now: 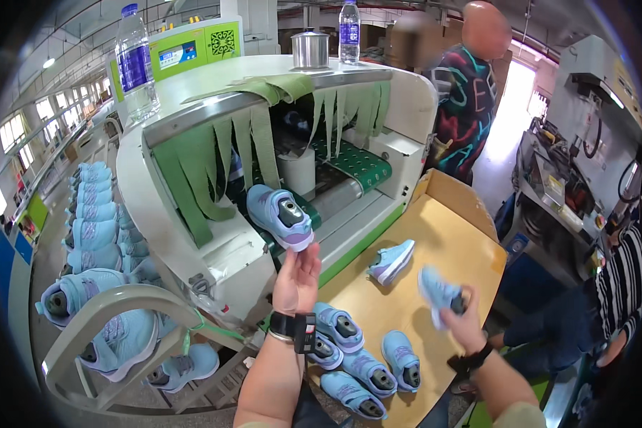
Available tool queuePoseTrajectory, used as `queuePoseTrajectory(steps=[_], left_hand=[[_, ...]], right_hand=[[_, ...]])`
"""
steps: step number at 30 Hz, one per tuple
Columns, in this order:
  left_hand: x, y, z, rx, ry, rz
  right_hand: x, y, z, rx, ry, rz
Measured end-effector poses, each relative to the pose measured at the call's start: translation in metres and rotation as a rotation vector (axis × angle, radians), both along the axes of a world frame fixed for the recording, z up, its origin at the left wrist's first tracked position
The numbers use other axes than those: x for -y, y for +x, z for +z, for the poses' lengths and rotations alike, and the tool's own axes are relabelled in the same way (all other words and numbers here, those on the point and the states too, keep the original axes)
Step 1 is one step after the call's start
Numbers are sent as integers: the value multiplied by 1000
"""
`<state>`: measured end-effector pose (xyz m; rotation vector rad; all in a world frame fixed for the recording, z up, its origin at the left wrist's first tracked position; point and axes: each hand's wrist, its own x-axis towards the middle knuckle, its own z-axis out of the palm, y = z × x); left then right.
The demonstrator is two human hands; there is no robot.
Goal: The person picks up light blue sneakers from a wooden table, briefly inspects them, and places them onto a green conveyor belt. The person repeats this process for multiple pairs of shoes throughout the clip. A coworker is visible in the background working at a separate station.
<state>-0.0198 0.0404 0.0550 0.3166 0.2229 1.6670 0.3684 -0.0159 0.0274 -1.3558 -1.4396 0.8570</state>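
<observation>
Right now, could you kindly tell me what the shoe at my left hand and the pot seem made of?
The shoe seems matt fabric, its upper soft-looking without glare, weave unclear; the pot is likely shiny metal, silvery with bright reflections.

A: On the white machine [132,178] before you, at your left, stands a tall bottle [148,103]. Its purple-blue label [135,68] carries pale print.

B: Yes, and farther to your right you can find a second bottle [349,53]; its label has a similar colour, also with pale print.

A: Look please at the green cabinet [222,44] behind the first bottle. The blue panel [177,55] on it shows markings, but they are too small for reading.

B: And the person [464,107] who stands at your right wears a dark shirt, on which you see large pale letters among bright coloured strokes.
</observation>
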Motion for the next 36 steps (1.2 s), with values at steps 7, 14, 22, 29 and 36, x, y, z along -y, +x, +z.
queuePoseTrajectory(steps=[7, 14, 22, 29, 36], left_hand=[[15, -2, 5, -42, 26, -56], [11, -2, 0, -151, 52, -201], [18, -1, 1, -134, 27, -214], [21, -7, -7, -166, 26, -207], [19, 21, -22, -352, -97, -291]], right_hand=[[-176, -140, 187, 151, 764, 114], [-300, -195, 104, 729, 445, 176], [-168, -113, -55, 1081, 234, 293], [-101, -45, -50, 679, 138, 223], [-120, -61, -60, 177, -365, -43]])
